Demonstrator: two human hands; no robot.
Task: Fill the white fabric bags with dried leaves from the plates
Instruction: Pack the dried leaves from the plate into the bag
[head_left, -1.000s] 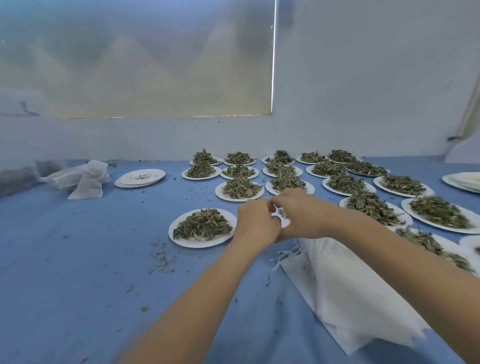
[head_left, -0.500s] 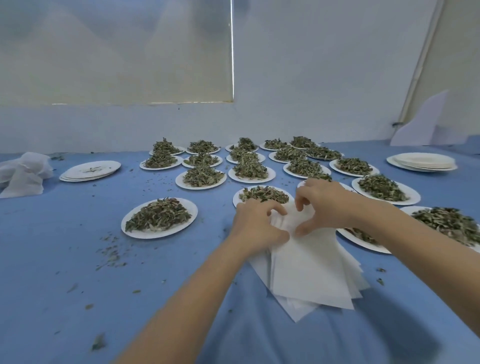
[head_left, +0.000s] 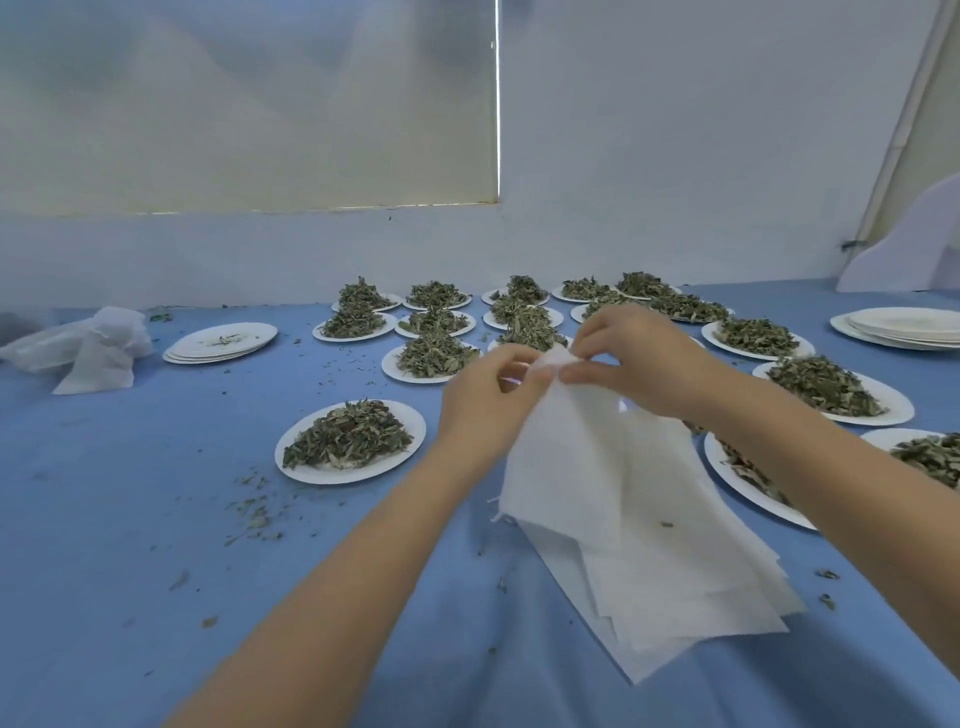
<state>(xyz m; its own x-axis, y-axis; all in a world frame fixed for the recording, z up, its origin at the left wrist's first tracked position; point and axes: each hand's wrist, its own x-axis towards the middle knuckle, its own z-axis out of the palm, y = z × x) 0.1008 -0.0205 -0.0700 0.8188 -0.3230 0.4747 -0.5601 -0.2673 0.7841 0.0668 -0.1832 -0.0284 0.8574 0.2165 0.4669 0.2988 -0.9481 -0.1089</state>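
While both hands meet above the blue worktop (head_left: 130, 519), the head view shows them working the top corner of a stack of white fabric bags (head_left: 639, 525). The left hand (head_left: 483, 405) has its fingers (head_left: 540, 375) curled, pinching the raised corner from the left; the right hand (head_left: 639, 364) pinches the same corner from the right, thumb and forefinger pressed together on the cloth. That corner is lifted off the surface between the two sets of fingertips, while the remaining bags fan out below and toward the viewer, lying flat on the worktop. Just left of the left wrist sits a white plate (head_left: 410, 452) heaped with dried leaves (head_left: 348, 434). More filled plates stand in rows beyond the hands and along the right side. A stack of bare plates (head_left: 221, 343) lies at far left, beside a bunched white bag (head_left: 98, 348). Another plate stack (head_left: 904, 325) rests at far right. Loose leaf crumbs (head_left: 254, 506) are scattered on the worktop.
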